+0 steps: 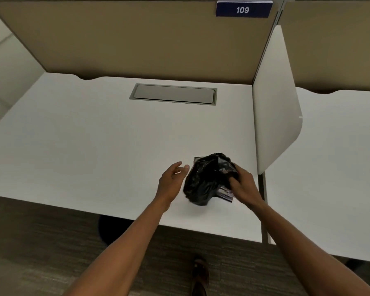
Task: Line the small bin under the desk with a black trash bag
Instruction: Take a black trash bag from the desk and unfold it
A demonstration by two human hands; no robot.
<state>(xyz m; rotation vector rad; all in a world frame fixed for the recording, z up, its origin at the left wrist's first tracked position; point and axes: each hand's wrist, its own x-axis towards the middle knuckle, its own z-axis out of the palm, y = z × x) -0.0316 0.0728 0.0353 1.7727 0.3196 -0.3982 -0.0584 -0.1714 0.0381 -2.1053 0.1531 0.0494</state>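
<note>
Two hands are seen above the white desk (94, 133). A crumpled black trash bag (205, 180) is clutched by the right hand (242, 184) near the desk's front right corner, just beside the white divider panel (276, 103). The left hand (172, 180) is held open with nothing in it, just beside the bag. A dark rounded shape, possibly the bin (109, 227), is partly seen under the desk's front edge

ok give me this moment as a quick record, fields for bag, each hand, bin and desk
bag: black bag, crumpled, on the desk near its front right
right hand: right hand gripping the bag's right side
left hand: left hand open, just left of the bag, not touching
bin: dark shape under the desk edge, likely the bin, not lined
desk: white desk, closed cable hatch at rear
</note>
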